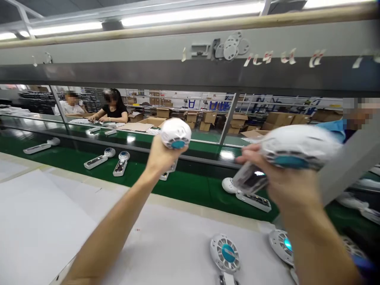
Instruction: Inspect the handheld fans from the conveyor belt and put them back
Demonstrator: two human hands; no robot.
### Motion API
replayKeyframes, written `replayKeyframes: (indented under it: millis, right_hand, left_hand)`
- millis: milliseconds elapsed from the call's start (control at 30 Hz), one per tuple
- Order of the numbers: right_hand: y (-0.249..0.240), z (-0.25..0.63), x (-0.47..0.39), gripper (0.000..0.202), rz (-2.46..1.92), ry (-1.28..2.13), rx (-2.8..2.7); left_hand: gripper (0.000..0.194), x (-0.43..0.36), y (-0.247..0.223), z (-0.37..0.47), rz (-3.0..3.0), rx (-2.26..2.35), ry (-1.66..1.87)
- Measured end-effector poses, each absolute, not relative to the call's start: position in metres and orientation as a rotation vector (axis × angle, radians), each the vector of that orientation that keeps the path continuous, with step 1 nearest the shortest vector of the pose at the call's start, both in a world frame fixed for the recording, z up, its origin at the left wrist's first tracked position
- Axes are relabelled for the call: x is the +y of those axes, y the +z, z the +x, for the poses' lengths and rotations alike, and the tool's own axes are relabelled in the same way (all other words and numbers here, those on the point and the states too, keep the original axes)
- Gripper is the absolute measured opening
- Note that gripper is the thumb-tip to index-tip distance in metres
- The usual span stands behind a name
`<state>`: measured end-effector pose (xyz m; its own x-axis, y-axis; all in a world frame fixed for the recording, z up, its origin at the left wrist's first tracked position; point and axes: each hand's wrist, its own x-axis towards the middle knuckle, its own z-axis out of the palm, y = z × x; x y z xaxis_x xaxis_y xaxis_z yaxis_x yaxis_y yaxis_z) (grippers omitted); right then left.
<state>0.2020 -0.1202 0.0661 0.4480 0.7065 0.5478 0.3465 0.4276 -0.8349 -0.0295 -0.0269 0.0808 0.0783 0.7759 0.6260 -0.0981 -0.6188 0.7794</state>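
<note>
My left hand (162, 157) is closed around a white handheld fan (175, 128) with a teal centre, held out over the green conveyor belt (202, 194). Its handle is mostly hidden behind my fingers. Nearer the camera, my right hand (289, 186) grips a second white handheld fan (299, 142), blurred, whose handle points left and down with a dark inside showing. Below my right hand, another fan (252, 198) lies on the belt. On the white work surface (166, 237) lie a fan with a teal hub (228, 253) and one more (282, 245), partly covered by my right forearm.
Several open-handled fans (121, 163) lie along the belt to the left. A grey overhead beam (148, 73) crosses above, and a slanted grey post (350, 162) stands at the right. Across the line, people sit at a bench (136, 126) near cardboard boxes (209, 118).
</note>
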Motion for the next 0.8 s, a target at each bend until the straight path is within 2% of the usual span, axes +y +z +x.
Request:
replayKeyframes:
  millis: [100,233,333,433,567,667,800]
  right_hand:
    - [0.04,0.208,-0.083,0.046,-1.476,0.458,-1.089]
    - [-0.015,0.206,-0.045,0.039,-1.83,0.509,-1.347]
    - [-0.03,0.204,-0.043,0.028,-1.948,0.498,-1.481]
    - [-0.02,0.21,-0.05,0.027,-2.096,0.402,-1.551]
    - [-0.001,0.232,-0.059,0.043,-2.257,0.284,-1.565]
    - [-0.003,0.246,-0.061,0.051,-2.451,0.334,-1.525]
    - [-0.021,0.25,-0.057,0.039,-2.638,0.486,-1.448]
  left_hand:
    - [0.029,0.008,0.043,-0.006,1.841,1.054,1.197]
    - [0.029,0.035,-0.004,0.01,1.861,1.256,1.018]
    - [0.036,0.046,-0.03,0.012,1.875,1.365,0.941]
    - [0.037,0.057,-0.048,0.006,1.882,1.472,0.945]
    - [0.034,0.073,-0.061,-0.011,1.85,1.514,1.092]
    - [0.031,0.086,-0.069,-0.031,1.751,1.434,1.256]
    - [0.035,0.101,-0.076,-0.061,1.64,1.187,1.355]
